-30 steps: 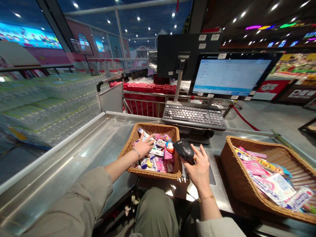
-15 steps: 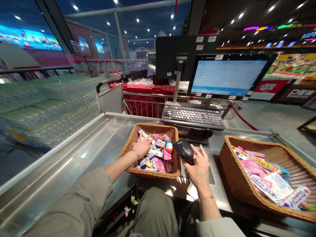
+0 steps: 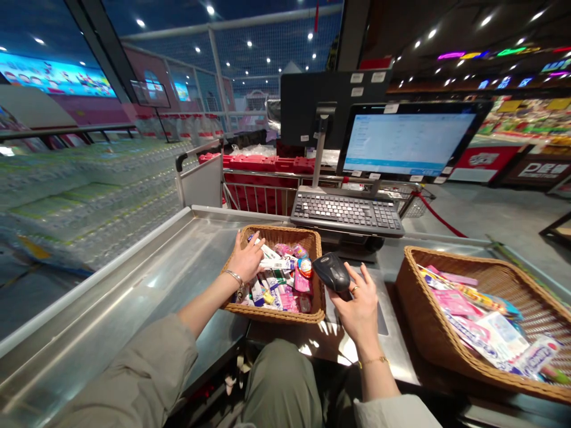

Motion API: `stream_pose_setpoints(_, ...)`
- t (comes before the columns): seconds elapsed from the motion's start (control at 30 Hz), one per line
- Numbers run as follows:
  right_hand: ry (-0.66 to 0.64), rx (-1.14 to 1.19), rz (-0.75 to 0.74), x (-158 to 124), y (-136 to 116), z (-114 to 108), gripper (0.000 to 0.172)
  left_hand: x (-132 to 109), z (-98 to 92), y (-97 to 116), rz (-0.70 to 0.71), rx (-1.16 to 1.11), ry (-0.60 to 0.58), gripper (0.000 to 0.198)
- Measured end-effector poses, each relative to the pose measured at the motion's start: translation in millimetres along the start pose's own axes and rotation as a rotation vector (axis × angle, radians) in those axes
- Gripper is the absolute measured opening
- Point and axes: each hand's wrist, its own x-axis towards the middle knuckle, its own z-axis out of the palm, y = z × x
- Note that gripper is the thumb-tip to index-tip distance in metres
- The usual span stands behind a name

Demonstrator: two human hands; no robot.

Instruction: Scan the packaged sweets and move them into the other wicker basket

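My left hand (image 3: 246, 261) is over the left wicker basket (image 3: 276, 317), which holds many small packets of sweets. Its fingers are partly spread, and a slim white pack (image 3: 275, 263) sticks out from beside the thumb, apparently gripped at its hidden end. A round red-and-blue packet (image 3: 305, 266) and pink packets (image 3: 302, 284) lie nearby in the basket. In my right hand (image 3: 359, 300) is a black handheld barcode scanner (image 3: 332, 272), its head angled toward the basket's right rim. The scanner's grip is mostly hidden behind my fingers.
To the right stands another wicker basket (image 3: 404, 303) with several packets inside. Behind the metal counter (image 3: 178, 261) are a keyboard (image 3: 348, 211), a lit screen (image 3: 405, 142) and a shopping cart (image 3: 256, 190). Stacked bottle packs (image 3: 89, 190) fill the left side.
My left hand has shifted left and slightly up within the basket. A white pack beside its thumb has moved up-left over another pack. My right hand and scanner stay nearly still.
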Motion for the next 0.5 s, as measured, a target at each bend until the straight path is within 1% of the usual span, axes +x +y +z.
stream_pose_setpoints(0.17,0.008,0.003,-0.022,-0.7,-3.2,-0.8,0.020,-1.5,-20.2,5.5,-0.070,-0.042,0.054,0.013)
stream_pose_setpoints(0.33,0.043,-0.004,-0.061,1.1,-8.4,-6.0,0.019,1.3,-31.1,16.1,-0.071,-0.064,0.123,0.015)
stream_pose_setpoints(0.5,0.069,-0.021,-0.067,4.6,-13.7,-15.4,0.016,7.4,-40.4,25.0,-0.077,-0.078,0.148,0.016)
